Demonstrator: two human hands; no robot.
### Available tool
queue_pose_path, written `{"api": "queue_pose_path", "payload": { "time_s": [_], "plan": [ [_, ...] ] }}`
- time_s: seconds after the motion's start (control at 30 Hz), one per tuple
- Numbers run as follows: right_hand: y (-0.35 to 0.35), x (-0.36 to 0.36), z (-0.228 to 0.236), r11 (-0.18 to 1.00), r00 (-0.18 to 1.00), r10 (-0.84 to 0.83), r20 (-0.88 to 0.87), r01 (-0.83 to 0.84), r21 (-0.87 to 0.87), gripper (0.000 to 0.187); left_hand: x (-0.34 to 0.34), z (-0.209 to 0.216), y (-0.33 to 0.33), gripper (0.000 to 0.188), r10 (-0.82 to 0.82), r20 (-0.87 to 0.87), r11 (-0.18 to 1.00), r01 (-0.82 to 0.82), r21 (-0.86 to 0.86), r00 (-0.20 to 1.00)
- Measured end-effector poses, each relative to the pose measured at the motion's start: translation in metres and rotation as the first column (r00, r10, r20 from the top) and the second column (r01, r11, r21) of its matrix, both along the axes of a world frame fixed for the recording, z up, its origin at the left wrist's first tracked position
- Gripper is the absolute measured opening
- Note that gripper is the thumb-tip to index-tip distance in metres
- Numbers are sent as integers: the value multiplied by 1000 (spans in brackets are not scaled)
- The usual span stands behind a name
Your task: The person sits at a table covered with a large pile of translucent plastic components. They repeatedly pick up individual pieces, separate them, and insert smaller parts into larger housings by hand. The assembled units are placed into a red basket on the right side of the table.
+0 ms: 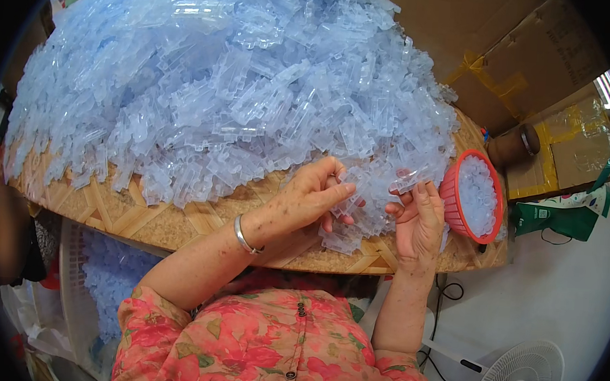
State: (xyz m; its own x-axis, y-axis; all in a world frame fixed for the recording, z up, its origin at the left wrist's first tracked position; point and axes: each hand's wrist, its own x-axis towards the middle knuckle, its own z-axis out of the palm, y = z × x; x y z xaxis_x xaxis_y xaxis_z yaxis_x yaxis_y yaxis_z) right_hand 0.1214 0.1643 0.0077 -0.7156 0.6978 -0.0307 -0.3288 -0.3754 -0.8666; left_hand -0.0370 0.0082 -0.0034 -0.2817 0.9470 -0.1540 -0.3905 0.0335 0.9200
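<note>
- Right hand [420, 222]: fingertips pinch a clear, flat, elongated plastic piece [412, 178], which lies just beyond them, its long axis running sideways, right end tilted away.
- Left hand [319, 191]: fingers curled, farther from that piece; whether they grip anything, I cannot tell.
- Just right of the right hand: a red, ribbed plastic basket [451, 198] holding pale pieces, its raised rim between hand and contents.
- Beyond both: a heaped pale-blue translucent plastic pile [255, 97] on a wood-patterned table [280, 255].

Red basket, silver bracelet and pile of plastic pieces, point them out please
Red basket [449, 195], head view: its outer wall.
Silver bracelet [239, 235], head view: middle of its band.
Pile of plastic pieces [233, 102], head view: its front slope.
</note>
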Motion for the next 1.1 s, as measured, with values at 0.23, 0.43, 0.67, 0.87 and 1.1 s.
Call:
{"api": "queue_pose_path", "payload": {
  "time_s": [0.23,0.43,0.67,0.87,1.1],
  "plan": [
    [-17,1,-7,990,998,-27,58,18,138,24,-3,5,-3,31,-4,67,1000,3,19,998],
    [-25,0,-12,915,991,-116,70,79,397,22,-6,-5,-4,38,-25,161,996,11,88,987],
    [-27,-5,-19,723,986,-168,-4,126,679,18,-9,-2,-3,37,-22,177,995,4,102,984],
    [-29,-5,-15,352,956,-291,29,79,933,24,-10,-8,-3,32,-49,227,989,14,150,973],
    [-33,-7,-10,175,948,-314,42,15,984,30,-9,-8,-2,28,-52,245,985,9,174,968]
  ]
}}
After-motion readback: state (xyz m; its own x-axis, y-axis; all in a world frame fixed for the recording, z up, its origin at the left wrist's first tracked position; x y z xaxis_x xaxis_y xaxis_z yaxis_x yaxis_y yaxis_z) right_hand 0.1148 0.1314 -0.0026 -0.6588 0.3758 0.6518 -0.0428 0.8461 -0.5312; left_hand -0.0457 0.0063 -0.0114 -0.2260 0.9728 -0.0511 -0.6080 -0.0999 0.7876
